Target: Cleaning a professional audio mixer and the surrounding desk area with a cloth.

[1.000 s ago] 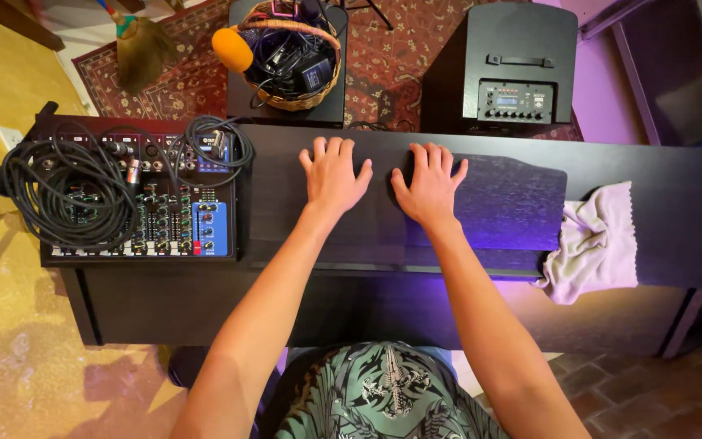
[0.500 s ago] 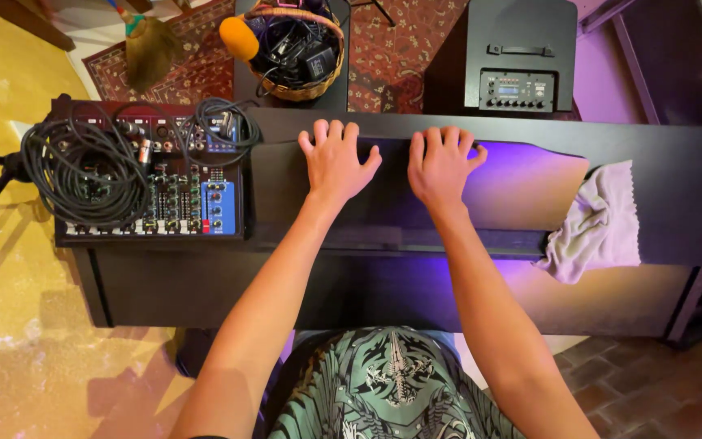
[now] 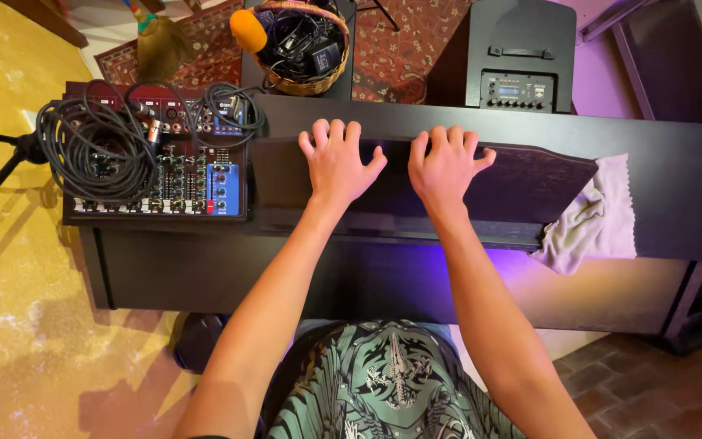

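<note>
Closed black wooden keyboard lid (image 3: 522, 191): long, dark, matte panel set along the front of a black upright digital piano (image 3: 676, 175); lies flat and shut across the middle of the view.

Left hand (image 3: 336, 162): laid palm down on the lid, fingers spread, fingertips toward the lid's far edge; grasps nothing.

Right hand (image 3: 446, 167): palm down on the same lid, just beside the left hand, fingers spread, thumb pointing outward; likewise flat and empty.

Pale grey crumpled cloth (image 3: 595, 219): lies on the piano's top surface at the lid's right end, one corner hanging over the front edge, well apart from both hands.

Black audio mixing console with blue and red panels (image 3: 197, 175): sits on the left end of the piano top.

Coil of black cables (image 3: 95, 150): piled on the console's left half.

Round woven wicker basket (image 3: 306, 81): stands behind the piano, holding black adapters and a microphone with an orange foam cover (image 3: 248, 30).

Black boxy speaker amplifier with a rear control panel (image 3: 513, 53): stands behind the piano on a red patterned rug (image 3: 400, 49).
</note>
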